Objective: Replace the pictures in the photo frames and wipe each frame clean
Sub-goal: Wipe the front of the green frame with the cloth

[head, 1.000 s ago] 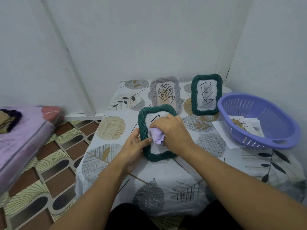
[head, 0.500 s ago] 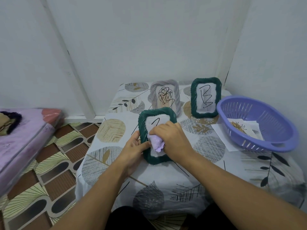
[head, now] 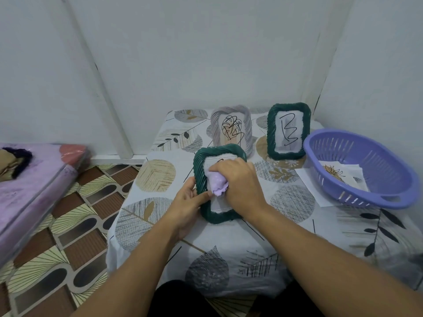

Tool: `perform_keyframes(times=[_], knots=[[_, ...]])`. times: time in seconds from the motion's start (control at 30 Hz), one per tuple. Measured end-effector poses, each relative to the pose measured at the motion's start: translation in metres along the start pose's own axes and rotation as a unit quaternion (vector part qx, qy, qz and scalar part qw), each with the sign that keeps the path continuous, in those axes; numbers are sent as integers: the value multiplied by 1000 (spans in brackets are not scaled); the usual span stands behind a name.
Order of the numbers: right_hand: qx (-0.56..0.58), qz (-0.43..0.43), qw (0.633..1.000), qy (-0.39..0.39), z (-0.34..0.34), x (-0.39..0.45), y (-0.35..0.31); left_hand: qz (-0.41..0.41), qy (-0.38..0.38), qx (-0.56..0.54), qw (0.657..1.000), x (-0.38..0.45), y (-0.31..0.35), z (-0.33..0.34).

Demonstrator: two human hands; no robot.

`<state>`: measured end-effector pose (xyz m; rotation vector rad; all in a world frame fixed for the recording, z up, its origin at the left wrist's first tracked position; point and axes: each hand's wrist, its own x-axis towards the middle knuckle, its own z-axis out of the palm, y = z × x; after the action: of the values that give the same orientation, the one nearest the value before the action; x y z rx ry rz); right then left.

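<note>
Ribbed green frame (head: 218,184), soft lilac cloth (head: 218,185), slotted plastic basket (head: 357,170).

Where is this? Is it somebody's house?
Probably a room at home: a small table with a leaf-print cloth in a white corner, a purple mattress on a patterned tile floor.

**Table and its load**

Table (head: 160,236), covered by a white cloth printed with grey, tan and black leaves. Landmark: purple slotted basket (head: 357,177) at the right edge, resting on a white paper sheet (head: 306,179). Left of basket, at the back: green frame (head: 271,143), upright. Further left: grey frame (head: 248,133), upright. Nearer than these, well left of basket: second green frame (head: 199,170), base on cloth.
</note>
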<state>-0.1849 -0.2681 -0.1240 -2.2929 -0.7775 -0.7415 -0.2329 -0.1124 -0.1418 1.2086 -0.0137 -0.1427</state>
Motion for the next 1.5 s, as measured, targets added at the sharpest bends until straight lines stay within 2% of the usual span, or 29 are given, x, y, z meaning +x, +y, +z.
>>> perform_keyframes(times=[0.17,0.33,0.53,0.7,0.9,1.07,1.27,1.4,1.5], knots=[[-2,72,997,36,-6,12,9,0,6,-4,1000,0,0,1],[6,22,1000,-5,-2,-1,1,3,1,-2,1000,-1,1,2],[23,96,995,28,-8,12,10,1,4,-2,1000,-2,0,1],[10,22,999,-25,-3,1,0,1,-3,2,1000,-1,0,1],[3,105,994,35,-5,12,7,4,6,-3,1000,-1,-1,1],[14,28,1000,-4,-5,0,-1,3,0,-2,1000,-2,1,2],[1,109,993,40,-4,10,6,-1,6,-1,1000,-2,0,1],[19,37,999,1,-3,-3,-4,0,-2,-2,1000,-3,1,2],[5,57,998,25,-4,1,7,1,-1,-3,1000,-3,1,1]])
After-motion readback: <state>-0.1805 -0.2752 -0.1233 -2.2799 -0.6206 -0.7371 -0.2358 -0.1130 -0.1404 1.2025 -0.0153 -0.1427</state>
